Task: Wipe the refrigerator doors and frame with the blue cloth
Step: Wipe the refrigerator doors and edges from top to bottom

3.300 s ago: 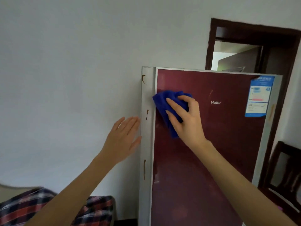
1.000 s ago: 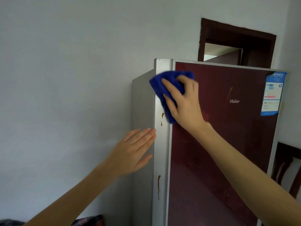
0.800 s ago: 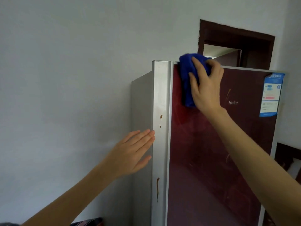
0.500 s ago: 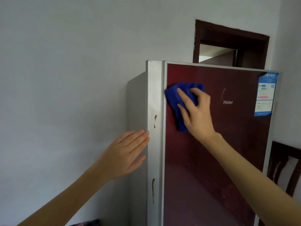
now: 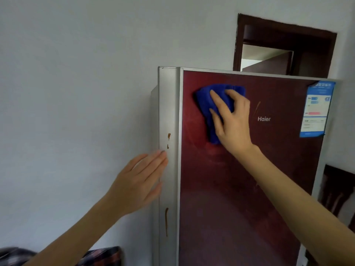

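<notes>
The refrigerator's dark red door (image 5: 240, 189) fills the right half of the head view, with a silver frame strip (image 5: 170, 112) down its left edge. That strip carries brown drip stains (image 5: 168, 136). My right hand (image 5: 232, 120) presses the bunched blue cloth (image 5: 207, 104) flat against the upper left part of the door, fingers spread over it. My left hand (image 5: 140, 185) rests flat with straight fingers on the refrigerator's left side, its fingertips at the frame strip.
A blue and white label (image 5: 317, 108) is stuck at the door's upper right, near the brand lettering (image 5: 264, 119). A dark wooden doorway (image 5: 284, 45) stands behind the refrigerator. A white wall lies to the left, with plaid fabric (image 5: 101, 256) low down.
My right hand slid the cloth down from the door's top edge to the left edge, then a little up and right. My left hand has stayed on the refrigerator's side.
</notes>
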